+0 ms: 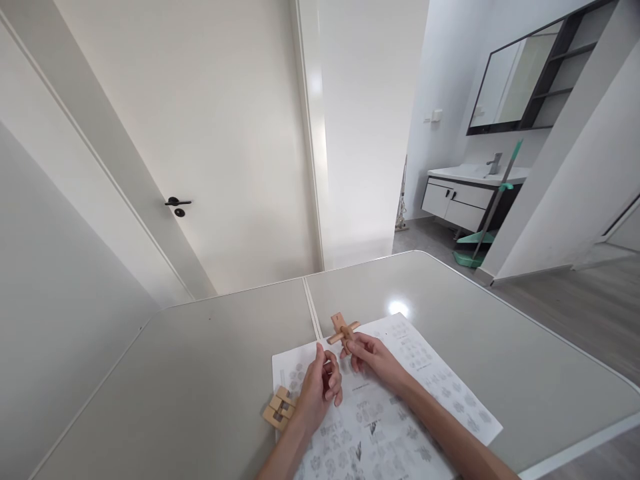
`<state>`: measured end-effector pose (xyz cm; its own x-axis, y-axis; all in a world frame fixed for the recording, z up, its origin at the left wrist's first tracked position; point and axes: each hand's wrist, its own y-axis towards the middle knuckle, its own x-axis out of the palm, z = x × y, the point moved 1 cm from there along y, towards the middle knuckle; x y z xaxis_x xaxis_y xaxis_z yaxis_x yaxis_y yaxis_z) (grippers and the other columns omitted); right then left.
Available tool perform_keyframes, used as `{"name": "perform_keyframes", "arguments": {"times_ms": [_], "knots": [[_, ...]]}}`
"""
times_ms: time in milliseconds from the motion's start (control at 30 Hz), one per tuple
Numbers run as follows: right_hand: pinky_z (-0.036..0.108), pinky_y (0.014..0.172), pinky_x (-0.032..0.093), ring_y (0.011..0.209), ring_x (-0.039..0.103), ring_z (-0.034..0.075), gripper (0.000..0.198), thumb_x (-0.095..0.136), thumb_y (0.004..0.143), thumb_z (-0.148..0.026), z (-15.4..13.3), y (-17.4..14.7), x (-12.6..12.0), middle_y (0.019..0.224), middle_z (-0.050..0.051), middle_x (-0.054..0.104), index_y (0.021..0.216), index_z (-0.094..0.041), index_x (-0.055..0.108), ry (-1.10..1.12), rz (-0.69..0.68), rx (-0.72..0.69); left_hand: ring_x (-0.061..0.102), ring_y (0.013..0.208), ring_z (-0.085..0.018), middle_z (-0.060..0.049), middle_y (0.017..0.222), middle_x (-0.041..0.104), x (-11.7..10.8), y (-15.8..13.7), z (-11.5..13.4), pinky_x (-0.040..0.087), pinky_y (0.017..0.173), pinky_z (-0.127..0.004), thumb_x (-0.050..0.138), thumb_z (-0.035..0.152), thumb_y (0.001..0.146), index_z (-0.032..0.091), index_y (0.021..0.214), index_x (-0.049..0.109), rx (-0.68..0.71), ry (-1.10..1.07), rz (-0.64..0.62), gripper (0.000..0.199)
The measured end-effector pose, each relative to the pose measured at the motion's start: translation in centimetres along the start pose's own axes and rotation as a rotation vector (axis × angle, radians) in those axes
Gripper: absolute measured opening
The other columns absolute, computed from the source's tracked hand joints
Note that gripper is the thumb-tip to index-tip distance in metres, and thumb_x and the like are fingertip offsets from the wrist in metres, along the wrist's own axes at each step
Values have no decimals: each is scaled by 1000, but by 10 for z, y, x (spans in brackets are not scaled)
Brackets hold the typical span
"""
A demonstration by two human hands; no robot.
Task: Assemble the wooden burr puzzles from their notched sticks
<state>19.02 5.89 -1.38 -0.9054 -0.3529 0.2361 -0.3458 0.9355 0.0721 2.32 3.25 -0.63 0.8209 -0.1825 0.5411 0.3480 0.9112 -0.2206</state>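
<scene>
Grey counter (225, 360), printed sheet (365, 407) on it, captions (360, 387) too blurry to read. Left hand (321, 381) has a half-open grip; right hand (369, 353) is pinching the wood cross (345, 331) around the sheet's far edge. Wood blocks (275, 407) sit beside the left hand.

The worktop (225, 360) is a smooth grey-beige surface with a pale rim, rounded far corners and a light seam (313, 308) running across it from the far edge. A bright reflection (399, 309) shines near the sheet's far edge. The white sheet (370, 400), printed with rows of small grey drawings, lies flat and askew, and a small wooden block puzzle (274, 403) sits at its left edge.
</scene>
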Motion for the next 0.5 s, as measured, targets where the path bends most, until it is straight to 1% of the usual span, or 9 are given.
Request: {"name": "perform_keyframes", "arguments": {"times_ms": [133, 233, 333, 433, 500], "knots": [[27, 54, 40, 58, 52, 13, 47, 68, 86, -64, 6, 5, -11, 86, 6, 71, 89, -18, 69, 59, 184, -10, 16, 35, -4, 11, 48, 36, -1, 1, 0, 33, 35, -18, 59, 77, 84, 20, 77, 52, -7, 14, -18, 57], [27, 51, 39, 57, 51, 12, 46, 70, 85, -65, 12, 9, -21, 96, 8, 72, 89, -19, 69, 136, 339, -9, 17, 34, -4, 11, 48, 37, 0, 0, 0, 34, 36, -18, 59, 77, 83, 20, 76, 52, -8, 23, -22, 58], [29, 48, 42, 57, 54, 14, 45, 72, 83, -63, 18, 11, -33, 103, 9, 73, 92, -19, 68, 192, 467, -33, 18, 35, -4, 10, 48, 37, 1, -1, 1, 34, 36, -19, 58, 78, 83, 20, 76, 52, -10, 31, -19, 59], [30, 46, 44, 55, 56, 15, 44, 75, 81, -62, 24, 12, -45, 100, 9, 74, 93, -20, 68, 217, 560, -47, 18, 35, -5, 10, 48, 37, 2, -1, 2, 35, 36, -19, 58, 79, 82, 20, 76, 52, -16, 36, -22, 60], [31, 45, 46, 55, 57, 15, 42, 75, 82, -60, 28, 13, -52, 99, 9, 75, 94, -20, 69, 223, 586, -56, 18, 35, -5, 10, 48, 37, 2, -1, 2, 35, 36, -19, 58, 79, 82, 20, 76, 53, -18, 37, -25, 60]]}}
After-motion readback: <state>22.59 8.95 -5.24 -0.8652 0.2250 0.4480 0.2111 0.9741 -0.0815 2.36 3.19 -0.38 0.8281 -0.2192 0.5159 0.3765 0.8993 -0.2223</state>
